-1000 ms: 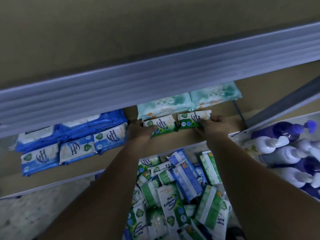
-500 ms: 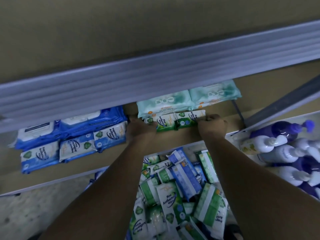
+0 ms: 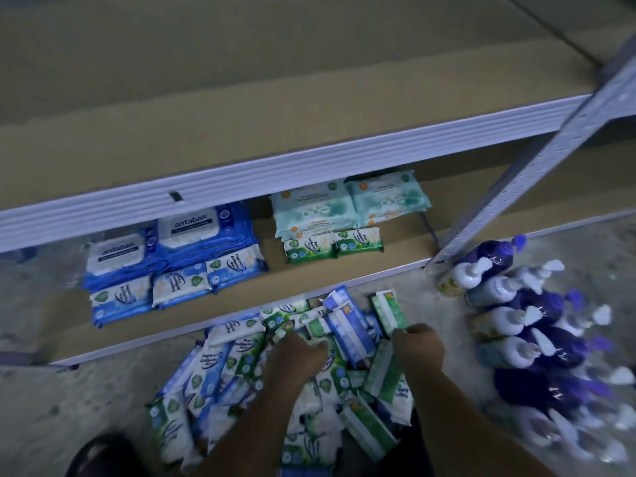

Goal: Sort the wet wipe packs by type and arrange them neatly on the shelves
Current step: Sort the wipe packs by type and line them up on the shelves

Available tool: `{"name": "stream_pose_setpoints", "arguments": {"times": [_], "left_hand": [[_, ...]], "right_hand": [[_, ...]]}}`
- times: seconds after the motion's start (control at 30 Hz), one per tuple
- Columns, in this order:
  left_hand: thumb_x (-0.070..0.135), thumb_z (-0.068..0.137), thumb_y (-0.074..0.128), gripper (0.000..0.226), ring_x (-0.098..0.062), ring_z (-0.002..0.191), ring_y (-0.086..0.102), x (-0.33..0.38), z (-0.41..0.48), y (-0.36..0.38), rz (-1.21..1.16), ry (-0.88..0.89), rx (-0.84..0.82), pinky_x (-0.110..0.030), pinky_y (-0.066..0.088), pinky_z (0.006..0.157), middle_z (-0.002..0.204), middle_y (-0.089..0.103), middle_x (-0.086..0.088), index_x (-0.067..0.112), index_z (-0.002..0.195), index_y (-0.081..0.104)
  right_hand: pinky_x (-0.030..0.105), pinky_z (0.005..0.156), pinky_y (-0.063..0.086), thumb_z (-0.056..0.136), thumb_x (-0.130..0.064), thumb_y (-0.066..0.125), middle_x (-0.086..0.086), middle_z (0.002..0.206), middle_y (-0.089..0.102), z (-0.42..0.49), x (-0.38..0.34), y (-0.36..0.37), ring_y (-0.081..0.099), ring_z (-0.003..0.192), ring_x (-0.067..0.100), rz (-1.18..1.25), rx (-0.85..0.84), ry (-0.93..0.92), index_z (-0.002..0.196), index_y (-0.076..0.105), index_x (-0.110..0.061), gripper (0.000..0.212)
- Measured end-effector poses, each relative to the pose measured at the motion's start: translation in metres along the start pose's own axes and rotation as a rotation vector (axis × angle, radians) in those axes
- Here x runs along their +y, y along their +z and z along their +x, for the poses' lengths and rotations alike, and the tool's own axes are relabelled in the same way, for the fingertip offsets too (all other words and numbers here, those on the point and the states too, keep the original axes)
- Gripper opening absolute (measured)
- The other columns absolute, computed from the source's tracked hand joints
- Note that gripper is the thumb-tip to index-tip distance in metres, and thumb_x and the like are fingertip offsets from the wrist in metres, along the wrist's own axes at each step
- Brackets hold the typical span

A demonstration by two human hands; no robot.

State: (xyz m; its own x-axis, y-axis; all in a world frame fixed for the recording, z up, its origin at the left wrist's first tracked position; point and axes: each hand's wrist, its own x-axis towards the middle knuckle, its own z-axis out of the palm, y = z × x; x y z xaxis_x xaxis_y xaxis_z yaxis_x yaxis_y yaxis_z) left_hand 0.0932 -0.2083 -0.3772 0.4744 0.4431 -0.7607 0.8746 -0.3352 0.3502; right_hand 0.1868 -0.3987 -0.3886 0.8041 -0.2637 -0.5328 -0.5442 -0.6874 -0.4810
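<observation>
A loose pile of green and blue wipe packs (image 3: 237, 359) lies on the floor in front of the low shelf (image 3: 309, 282). Both my hands are down in the pile. My left hand (image 3: 296, 354) curls its fingers onto a green pack in the middle of the heap. My right hand (image 3: 418, 346) curls round the near end of a green and white pack (image 3: 387, 309). On the shelf, two small green packs (image 3: 334, 244) lie in front of the pale teal packs (image 3: 347, 204). Small blue packs (image 3: 179, 282) lie in front of the big blue antabax packs (image 3: 172, 239).
Several white and purple pump bottles (image 3: 516, 339) lie on the floor at the right. A grey perforated upright (image 3: 537, 166) slants down beside them. The upper shelf's white edge (image 3: 275, 166) overhangs the packs. A dark shoe (image 3: 99, 456) shows at the bottom left.
Both hands have left the two green packs on the shelf and dropped back to the pile on the floor. The view has pulled back and tilted down.
</observation>
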Motion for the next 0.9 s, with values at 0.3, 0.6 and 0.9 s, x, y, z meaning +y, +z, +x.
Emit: {"name": "stream_pose_setpoints", "arguments": {"times": [0.3,0.6,0.9], "left_hand": [[0.073,0.079,0.065,0.113,-0.034,0.129,0.051,-0.005,-0.029,0.039,-0.013,-0.038,0.027,-0.043,0.051,0.094,0.152,0.039,-0.014,0.006,0.156,0.017],[0.075,0.071,0.068,0.126,-0.033,0.127,0.054,0.006,-0.005,0.039,0.230,-0.027,0.012,-0.038,0.050,0.090,0.147,0.048,-0.012,0.005,0.156,0.006],[0.072,0.072,0.070,0.128,-0.033,0.140,0.040,-0.008,-0.002,0.028,0.151,0.032,-0.105,-0.042,0.045,0.107,0.162,0.026,-0.011,0.010,0.159,0.001]], "right_hand": [[0.040,0.089,0.048,0.087,-0.024,0.070,0.027,0.120,0.063,-0.026,0.043,0.028,0.061,0.112,0.042,-0.031,-0.074,0.008,0.135,0.047,-0.001,0.058],[0.046,0.096,0.046,0.078,-0.035,0.078,0.023,0.126,0.047,-0.018,0.040,0.048,0.052,0.117,0.044,-0.178,-0.047,-0.051,0.139,0.033,-0.011,0.079],[0.044,0.088,0.051,0.070,-0.042,0.081,0.015,0.118,0.053,-0.019,0.035,0.037,0.059,0.109,0.037,-0.204,-0.072,-0.075,0.140,0.033,-0.011,0.090]]}}
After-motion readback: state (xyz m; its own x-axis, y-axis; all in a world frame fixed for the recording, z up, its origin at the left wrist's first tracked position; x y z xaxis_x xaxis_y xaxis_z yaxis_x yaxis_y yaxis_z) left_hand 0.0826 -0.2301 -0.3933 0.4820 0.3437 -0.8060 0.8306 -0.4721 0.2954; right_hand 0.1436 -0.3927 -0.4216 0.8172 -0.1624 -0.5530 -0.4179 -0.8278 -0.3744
